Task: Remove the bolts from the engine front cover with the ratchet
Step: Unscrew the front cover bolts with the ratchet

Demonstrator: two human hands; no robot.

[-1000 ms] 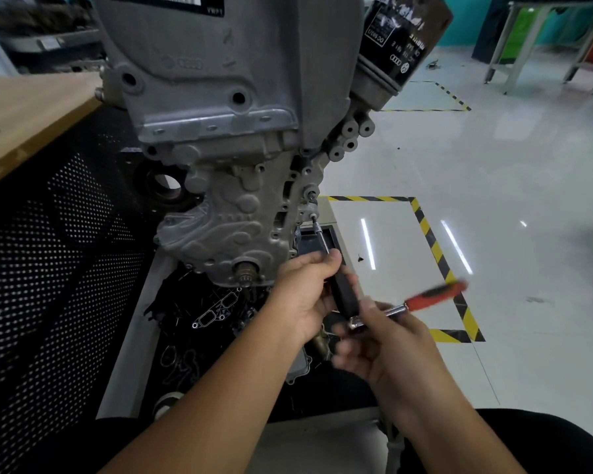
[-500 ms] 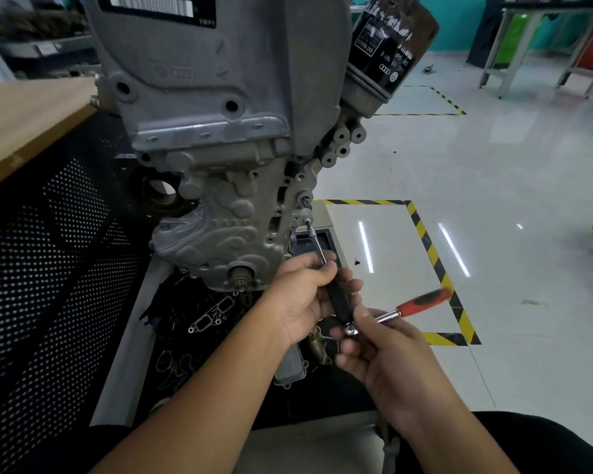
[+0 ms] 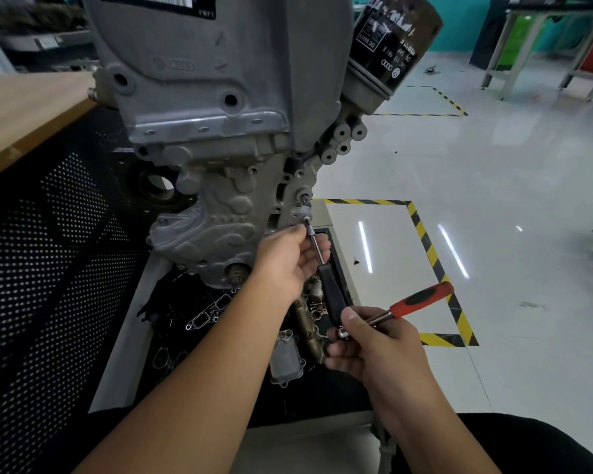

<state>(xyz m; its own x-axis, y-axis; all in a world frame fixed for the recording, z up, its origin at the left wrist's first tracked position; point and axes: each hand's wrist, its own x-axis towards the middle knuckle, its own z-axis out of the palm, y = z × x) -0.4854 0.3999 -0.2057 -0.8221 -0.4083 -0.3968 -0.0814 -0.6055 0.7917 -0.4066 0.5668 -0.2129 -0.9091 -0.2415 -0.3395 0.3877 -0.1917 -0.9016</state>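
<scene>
The grey cast engine front cover (image 3: 216,213) hangs at the centre of the view. A long extension bar, with a metal shaft (image 3: 316,246) and a black grip (image 3: 332,295), runs from a bolt (image 3: 307,218) on the cover's right edge down to the ratchet head (image 3: 343,332). My left hand (image 3: 285,261) holds the metal shaft just below the bolt, thumb and fingers curled round it. My right hand (image 3: 370,343) pinches the ratchet at its head. The ratchet's red and black handle (image 3: 421,299) points up to the right, free of my fingers.
A black oil filter (image 3: 394,39) juts out at the upper right of the engine. Under the engine is a tray (image 3: 124,340) with gaskets and loose metal parts. A wooden bench top (image 3: 21,107) and a black perforated panel (image 3: 48,251) are on the left. Yellow-black tape (image 3: 432,254) marks the floor.
My left hand has slid up from the black grip onto the metal shaft near the bolt. The ratchet handle has swung slightly in my right hand.
</scene>
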